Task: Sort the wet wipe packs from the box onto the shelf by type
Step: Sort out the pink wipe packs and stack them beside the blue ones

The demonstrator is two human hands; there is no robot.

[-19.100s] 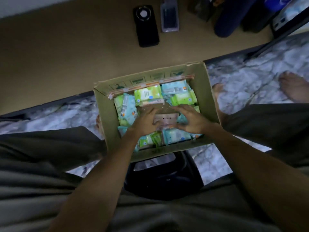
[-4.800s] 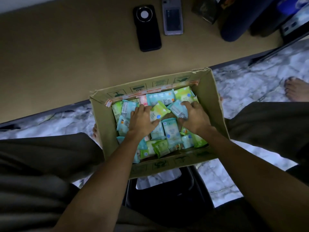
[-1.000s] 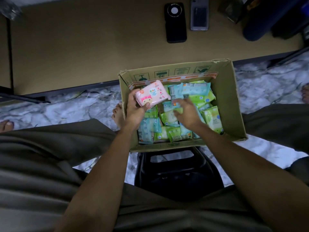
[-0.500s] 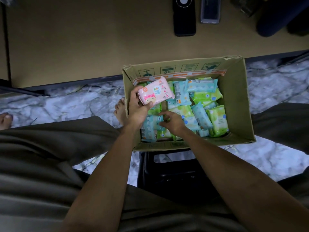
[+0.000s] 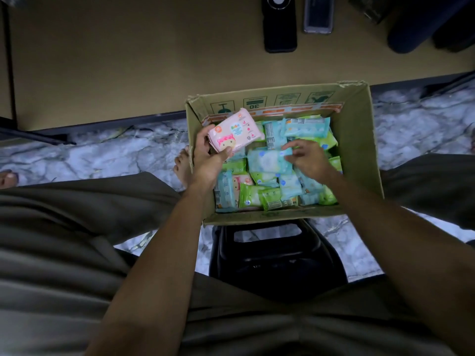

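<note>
- Left hand grips pink wet wipe pack, thumb on front, fingers behind, raised over left rear corner of cardboard box.
- Right hand loose and spread over a blue pack; fingertips blurred, cannot tell if they touch it.
- Blue and green packs fill the box in a jumble; second pink pack half buried near front left.
- Risk: pink pack is held by one end only, slick wrapper likely to slip back into the pile.
- Risk: box sits on a black stool and overhangs it; a press near the rim may tip it.
- Room: tan shelf board beyond the box is wide on the left; black phone and another device lie further right.
- Knees flank the box closely, marble floor between.
</note>
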